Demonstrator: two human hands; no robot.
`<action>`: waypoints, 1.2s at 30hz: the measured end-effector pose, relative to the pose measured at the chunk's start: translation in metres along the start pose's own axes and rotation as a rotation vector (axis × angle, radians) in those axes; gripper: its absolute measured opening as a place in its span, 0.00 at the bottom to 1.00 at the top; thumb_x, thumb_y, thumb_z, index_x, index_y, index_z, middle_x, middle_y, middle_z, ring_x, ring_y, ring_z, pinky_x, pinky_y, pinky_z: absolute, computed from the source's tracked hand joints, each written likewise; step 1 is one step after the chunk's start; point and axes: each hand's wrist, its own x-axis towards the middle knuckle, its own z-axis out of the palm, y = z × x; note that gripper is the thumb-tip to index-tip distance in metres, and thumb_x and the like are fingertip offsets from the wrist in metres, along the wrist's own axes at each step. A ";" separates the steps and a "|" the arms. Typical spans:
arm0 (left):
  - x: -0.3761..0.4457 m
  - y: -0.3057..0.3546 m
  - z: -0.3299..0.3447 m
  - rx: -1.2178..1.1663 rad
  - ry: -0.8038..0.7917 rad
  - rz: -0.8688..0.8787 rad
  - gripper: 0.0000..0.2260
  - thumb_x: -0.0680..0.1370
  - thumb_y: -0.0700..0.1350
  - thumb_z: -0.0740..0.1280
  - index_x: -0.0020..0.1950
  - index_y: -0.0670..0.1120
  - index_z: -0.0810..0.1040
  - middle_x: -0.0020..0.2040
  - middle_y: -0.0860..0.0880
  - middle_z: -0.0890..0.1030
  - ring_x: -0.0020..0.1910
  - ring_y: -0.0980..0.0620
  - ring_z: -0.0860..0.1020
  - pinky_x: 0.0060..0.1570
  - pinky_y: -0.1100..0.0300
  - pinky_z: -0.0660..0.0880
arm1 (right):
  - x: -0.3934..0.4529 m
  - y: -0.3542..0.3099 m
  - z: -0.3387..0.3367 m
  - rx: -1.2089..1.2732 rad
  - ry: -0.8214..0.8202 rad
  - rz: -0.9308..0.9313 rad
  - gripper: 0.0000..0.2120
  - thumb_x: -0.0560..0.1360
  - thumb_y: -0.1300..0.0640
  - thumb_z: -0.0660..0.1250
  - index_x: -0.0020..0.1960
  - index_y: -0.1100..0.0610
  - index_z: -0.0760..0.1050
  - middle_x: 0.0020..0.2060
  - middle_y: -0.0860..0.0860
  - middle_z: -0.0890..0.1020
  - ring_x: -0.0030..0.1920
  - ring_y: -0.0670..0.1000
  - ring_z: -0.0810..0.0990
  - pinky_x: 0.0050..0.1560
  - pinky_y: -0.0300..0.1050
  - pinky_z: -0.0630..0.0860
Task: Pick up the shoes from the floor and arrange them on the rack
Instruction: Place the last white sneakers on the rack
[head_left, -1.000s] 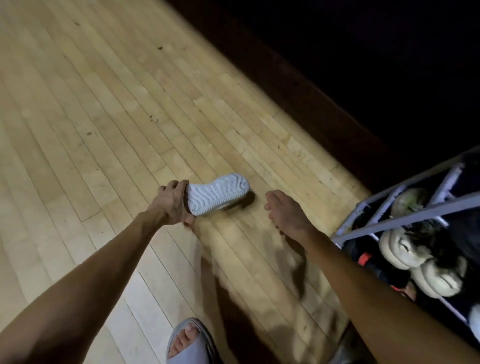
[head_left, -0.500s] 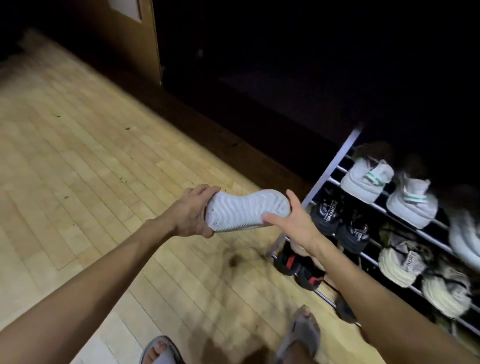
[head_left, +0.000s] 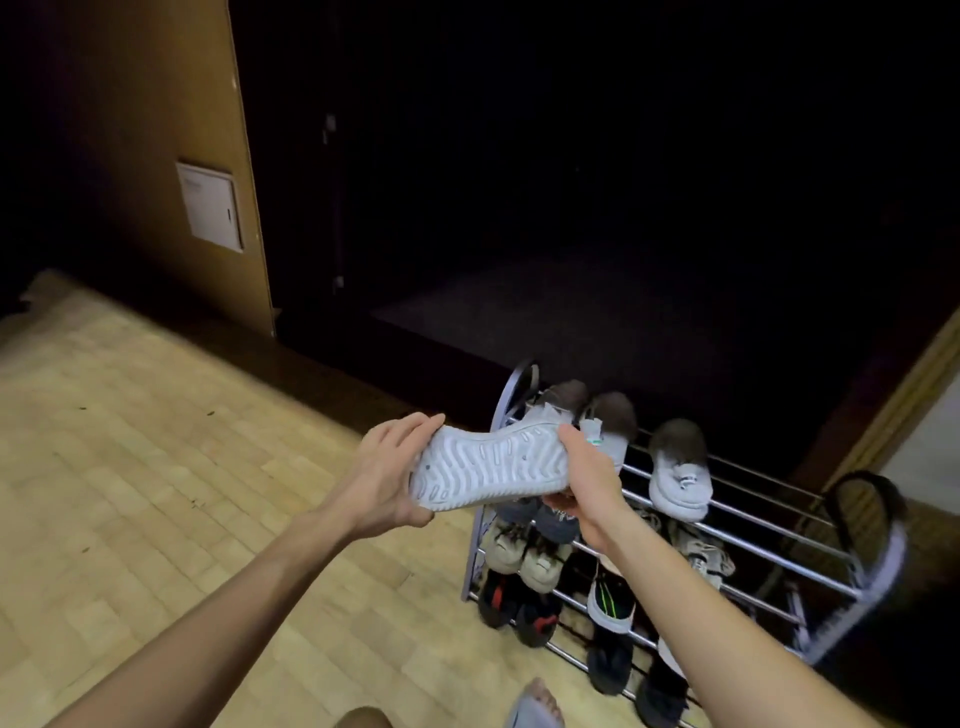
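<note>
Hands meet on a white shoe with a wavy ribbed rubber sole (head_left: 492, 466), held in the air with its sole turned up toward the camera, just in front of the left end of a grey metal-barred shoe rack (head_left: 769, 558). The left hand (head_left: 387, 478) curls round one end of the shoe, fingers over the top edge and thumb under it; the right hand (head_left: 587, 480) grips the other end, thumb on the sole's rim and fingers wrapped beneath. On the rack's top tier, two pale slip-on shoes with dark openings (head_left: 582, 415) sit at the left corner behind the held shoe, and a third pale slip-on shoe (head_left: 678, 475) lies near the middle. Lower tiers carry beige and dark sneakers (head_left: 524, 558). The rack stands on a light wooden plank floor (head_left: 156, 493).
</note>
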 end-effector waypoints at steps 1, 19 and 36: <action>0.002 0.012 0.000 0.005 -0.001 0.009 0.52 0.61 0.52 0.76 0.79 0.52 0.52 0.75 0.53 0.58 0.73 0.51 0.56 0.72 0.50 0.61 | -0.006 -0.004 -0.010 0.011 0.014 -0.018 0.18 0.80 0.44 0.59 0.50 0.58 0.78 0.44 0.53 0.85 0.41 0.50 0.82 0.36 0.44 0.77; 0.040 0.198 0.076 -1.737 -0.175 -0.794 0.34 0.64 0.59 0.74 0.61 0.37 0.77 0.56 0.34 0.81 0.53 0.37 0.81 0.52 0.41 0.78 | -0.097 0.032 -0.099 -0.200 0.263 -0.707 0.19 0.68 0.35 0.60 0.43 0.50 0.71 0.45 0.46 0.79 0.47 0.45 0.78 0.46 0.38 0.72; 0.112 0.293 0.145 -1.464 -0.175 -0.524 0.27 0.73 0.62 0.60 0.70 0.53 0.69 0.57 0.43 0.82 0.54 0.44 0.83 0.55 0.45 0.79 | -0.039 0.056 -0.185 0.261 0.402 -0.111 0.13 0.79 0.56 0.63 0.60 0.46 0.80 0.49 0.46 0.86 0.52 0.49 0.83 0.59 0.51 0.78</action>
